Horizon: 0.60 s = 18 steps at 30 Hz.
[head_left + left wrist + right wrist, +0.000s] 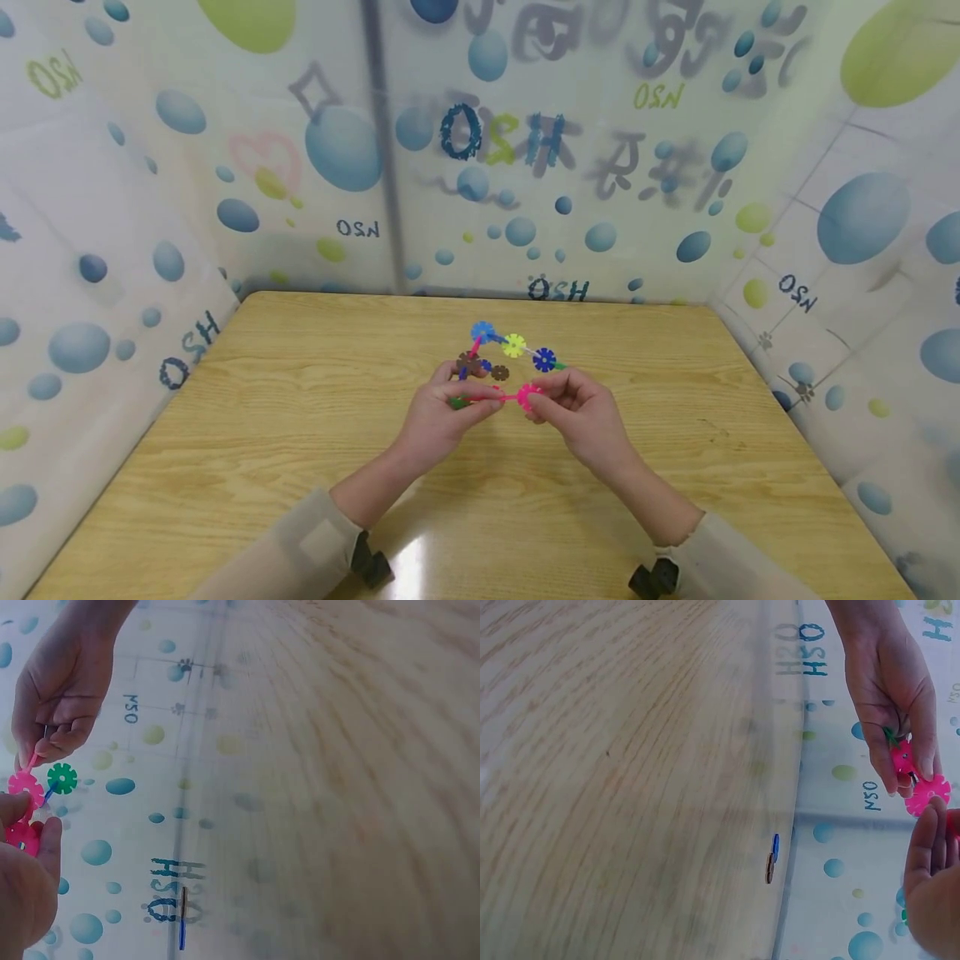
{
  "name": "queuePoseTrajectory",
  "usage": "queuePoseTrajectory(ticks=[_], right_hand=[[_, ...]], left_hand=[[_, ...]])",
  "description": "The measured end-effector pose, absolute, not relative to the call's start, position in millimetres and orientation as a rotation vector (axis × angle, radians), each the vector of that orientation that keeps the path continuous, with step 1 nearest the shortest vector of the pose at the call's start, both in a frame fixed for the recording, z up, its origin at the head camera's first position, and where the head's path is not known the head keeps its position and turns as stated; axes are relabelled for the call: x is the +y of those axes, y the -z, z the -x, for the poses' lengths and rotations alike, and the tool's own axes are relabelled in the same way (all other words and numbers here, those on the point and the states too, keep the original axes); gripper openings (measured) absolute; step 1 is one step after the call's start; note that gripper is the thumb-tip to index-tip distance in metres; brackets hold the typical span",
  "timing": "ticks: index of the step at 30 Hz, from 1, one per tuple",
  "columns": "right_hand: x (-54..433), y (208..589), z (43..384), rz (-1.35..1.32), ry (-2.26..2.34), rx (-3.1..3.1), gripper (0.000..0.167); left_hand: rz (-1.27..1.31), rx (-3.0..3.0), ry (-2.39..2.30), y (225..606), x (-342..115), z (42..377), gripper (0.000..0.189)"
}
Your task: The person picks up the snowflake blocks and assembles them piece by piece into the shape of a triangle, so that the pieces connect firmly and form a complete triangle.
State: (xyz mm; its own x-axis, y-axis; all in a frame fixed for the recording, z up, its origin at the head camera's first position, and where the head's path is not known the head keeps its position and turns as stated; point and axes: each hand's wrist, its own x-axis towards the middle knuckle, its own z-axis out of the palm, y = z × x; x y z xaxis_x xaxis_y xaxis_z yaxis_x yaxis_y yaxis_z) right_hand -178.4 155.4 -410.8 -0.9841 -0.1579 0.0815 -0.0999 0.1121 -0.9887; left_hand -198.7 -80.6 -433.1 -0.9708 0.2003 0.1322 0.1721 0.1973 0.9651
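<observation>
A chain of notched plastic snowflake discs hangs between both hands above the table. Pinched in my left hand (442, 408) is a pink part of it, between thumb and fingers. My right hand (585, 408) pinches another pink snowflake disc (527, 397) at the right. Farther round the chain come a dark blue disc (544, 360), a yellow disc (513, 346), a light blue disc (483, 332) and a brown disc (467, 362). In the left wrist view a green disc (62, 778) shows beyond the pink ones. Fingers hide some joints.
Behind the hands, a loose blue disc (486, 365) and brown disc (499, 372) lie together on the wooden table (300, 358). A patterned curtain (442, 225) encloses the table at the back and sides.
</observation>
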Motion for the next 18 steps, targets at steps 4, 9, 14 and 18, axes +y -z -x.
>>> queuePoseTrajectory(ticks=[4,9,14,18], right_hand=[[154.9,408.7,178.2,0.258,2.04,2.306,0.022],[153.7,406.6,178.1,0.255,2.023,2.307,0.022],[151.9,406.5,178.9,0.251,2.007,2.316,0.021],[150.5,407.0,178.9,0.234,2.014,2.314,0.022]], left_hand=[[-0.375,2.427,-1.926,433.4,-80.4,199.3,0.008],[-0.391,2.44,-1.924,434.9,-79.9,199.7,0.007],[-0.407,2.424,-1.94,435.9,-79.0,199.5,0.008],[-0.405,2.454,-1.918,434.6,-79.7,199.8,0.006]])
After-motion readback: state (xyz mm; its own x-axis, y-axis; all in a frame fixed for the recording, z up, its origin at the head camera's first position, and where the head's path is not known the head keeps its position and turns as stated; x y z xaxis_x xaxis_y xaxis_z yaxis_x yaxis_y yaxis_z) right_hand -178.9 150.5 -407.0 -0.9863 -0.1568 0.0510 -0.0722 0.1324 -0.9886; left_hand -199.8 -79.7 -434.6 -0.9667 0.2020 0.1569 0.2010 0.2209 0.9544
